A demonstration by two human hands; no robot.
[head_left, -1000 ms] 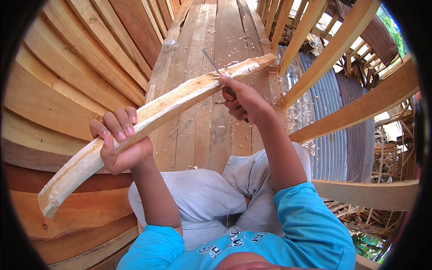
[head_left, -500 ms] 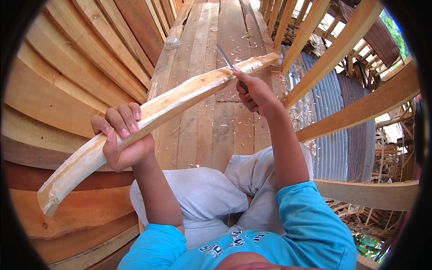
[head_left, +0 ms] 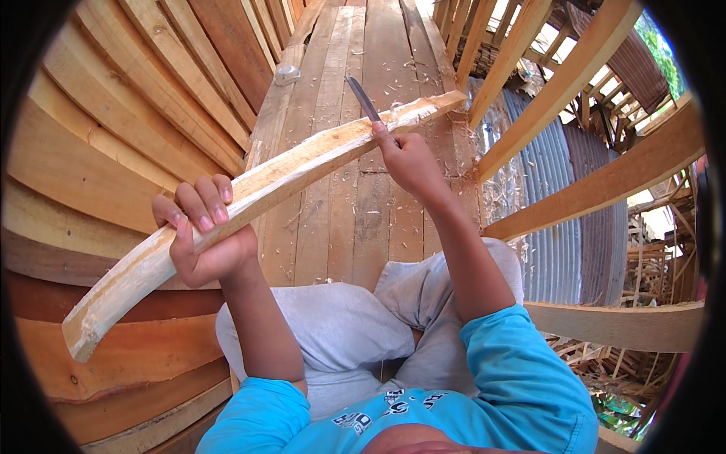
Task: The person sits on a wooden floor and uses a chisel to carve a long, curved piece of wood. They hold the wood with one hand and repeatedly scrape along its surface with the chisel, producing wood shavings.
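Note:
A long, pale piece of wood (head_left: pixel 302 163) with peeled faces slants from the lower left up to the right, its far end near the railing. My left hand (head_left: pixel 204 231) is wrapped round it, toward the lower-left part. In my right hand (head_left: pixel 408 163) is a knife (head_left: pixel 361 98), its dark blade pointing up and left. The blade lies across the wood's upper face, with my thumb extended along its base. The handle is mostly hidden in my fist. Small curled shavings sit on the wood beside the blade.
Stacked boards (head_left: pixel 113 159) form a wall on the left. Shavings are scattered over the plank floor (head_left: pixel 344 204). On the right stand wooden railing slats (head_left: pixel 563 98), with corrugated metal sheets (head_left: pixel 552 204) beyond. A small clear container (head_left: pixel 287 74) sits by the left boards.
My right hand and the knife have moved left and slightly down along the wood. The blade now tilts further left. My left hand keeps its hold.

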